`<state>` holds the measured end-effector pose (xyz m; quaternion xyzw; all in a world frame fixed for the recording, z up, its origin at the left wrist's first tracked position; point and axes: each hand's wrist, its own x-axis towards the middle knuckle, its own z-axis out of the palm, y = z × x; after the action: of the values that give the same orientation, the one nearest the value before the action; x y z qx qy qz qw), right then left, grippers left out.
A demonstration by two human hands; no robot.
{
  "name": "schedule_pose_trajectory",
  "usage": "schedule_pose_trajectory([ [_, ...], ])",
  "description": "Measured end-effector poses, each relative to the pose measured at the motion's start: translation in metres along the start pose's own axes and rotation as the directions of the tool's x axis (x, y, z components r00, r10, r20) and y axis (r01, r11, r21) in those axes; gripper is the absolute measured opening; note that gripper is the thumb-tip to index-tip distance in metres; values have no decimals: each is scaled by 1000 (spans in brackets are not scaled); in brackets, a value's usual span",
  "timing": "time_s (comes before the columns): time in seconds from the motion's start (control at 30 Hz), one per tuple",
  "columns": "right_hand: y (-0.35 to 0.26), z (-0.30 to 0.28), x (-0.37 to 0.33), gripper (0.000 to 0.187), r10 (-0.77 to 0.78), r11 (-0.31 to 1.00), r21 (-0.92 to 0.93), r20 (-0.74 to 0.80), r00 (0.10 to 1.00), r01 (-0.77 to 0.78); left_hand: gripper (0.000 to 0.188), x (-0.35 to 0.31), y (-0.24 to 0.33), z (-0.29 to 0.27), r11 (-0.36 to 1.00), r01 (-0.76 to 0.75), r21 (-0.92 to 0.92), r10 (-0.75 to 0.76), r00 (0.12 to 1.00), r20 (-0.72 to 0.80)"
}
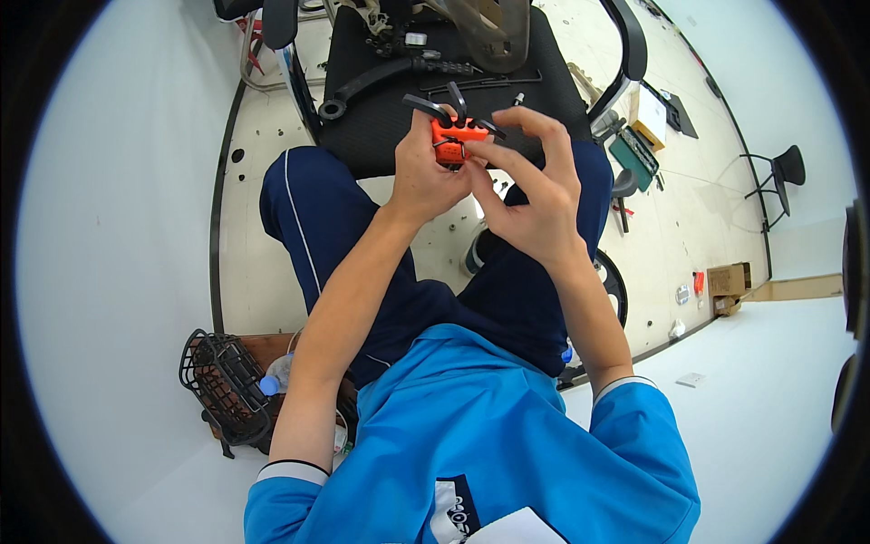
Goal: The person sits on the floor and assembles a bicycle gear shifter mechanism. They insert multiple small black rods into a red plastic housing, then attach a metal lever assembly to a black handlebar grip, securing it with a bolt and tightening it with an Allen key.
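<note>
An orange folding hex key set sits upright above my knees, in front of a black chair seat. Several thick black keys fan out from its top end, and a thin dark one lies across its near face. My left hand is closed around the orange body from the left side. From the right, my right hand reaches in, with thumb and a fingertip pressed against the near face. Another finger is bent beside the keys at the top. Those fingertips cover whatever small part they pinch.
On the chair seat lie a black crank arm, a long black L-shaped rod and a small metal bolt. A black wire basket stands at lower left. To the right are a green case and a cardboard box.
</note>
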<state>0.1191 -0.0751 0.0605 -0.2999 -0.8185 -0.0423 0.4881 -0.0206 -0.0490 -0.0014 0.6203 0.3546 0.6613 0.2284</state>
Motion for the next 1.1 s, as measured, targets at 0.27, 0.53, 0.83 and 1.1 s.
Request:
schedule_pose_trajectory([
  [0.27, -3, 2, 14, 17, 75, 996, -54, 100, 992, -69, 42, 2, 8, -3, 993, -60, 100, 52, 996, 74],
  [0.53, -6, -4, 26, 11, 75, 984, -172, 219, 973, -37, 45, 1, 7, -3, 966, -116, 230, 96, 991, 94],
  [0.83, 14, 2, 34, 10, -180, 950, -210, 233, 956, 231, 47, 3, -5, 0, 980, -63, 188, 46, 994, 97],
  [1.1, 30, -7, 46, 16, -102, 991, -69, 169, 980, 115, 47, 2, -3, 1, 975, -33, 220, 14, 996, 89],
])
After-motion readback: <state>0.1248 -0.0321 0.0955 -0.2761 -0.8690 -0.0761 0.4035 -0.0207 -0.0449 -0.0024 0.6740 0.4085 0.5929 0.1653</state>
